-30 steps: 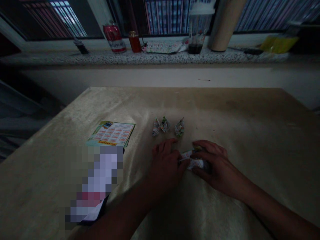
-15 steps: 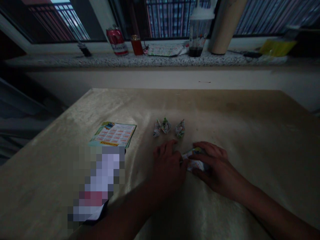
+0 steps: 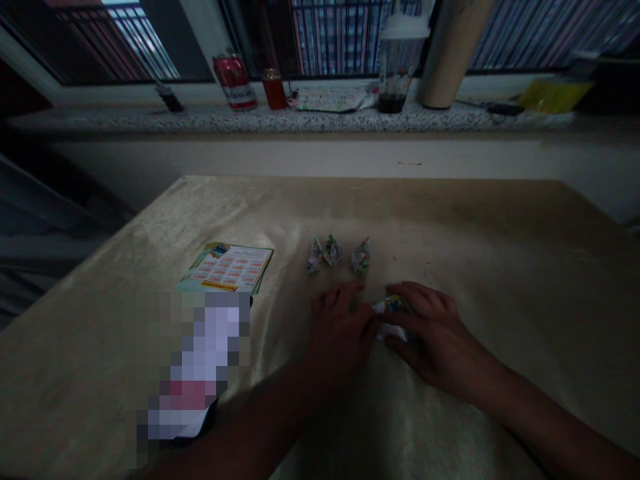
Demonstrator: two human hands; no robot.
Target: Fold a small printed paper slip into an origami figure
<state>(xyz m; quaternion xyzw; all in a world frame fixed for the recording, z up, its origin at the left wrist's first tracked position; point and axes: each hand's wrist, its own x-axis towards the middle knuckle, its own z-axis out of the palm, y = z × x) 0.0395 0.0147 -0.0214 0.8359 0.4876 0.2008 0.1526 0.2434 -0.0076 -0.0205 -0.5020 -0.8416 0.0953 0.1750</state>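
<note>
Both hands meet over a small piece of printed paper (image 3: 390, 308) lying on the beige table (image 3: 475, 233). My left hand (image 3: 340, 330) presses on its left part with curled fingers. My right hand (image 3: 430, 333) covers its right part, fingers bent over it. Only a small patch of the paper shows between the hands. Just beyond the hands stand three small folded paper figures (image 3: 333, 252), two close together and one (image 3: 361, 257) slightly to the right.
A stack of printed leaflets (image 3: 227, 268) lies left of the hands, with a blurred-out flat object (image 3: 193, 373) nearer me. The window sill at the back carries a red can (image 3: 235, 81), a small red jar (image 3: 275, 90), a clear cup (image 3: 397, 63) and a tall cylinder (image 3: 450, 53).
My left hand has slid right, covering more of the paper, so less of it shows. My right hand has hardly moved.
</note>
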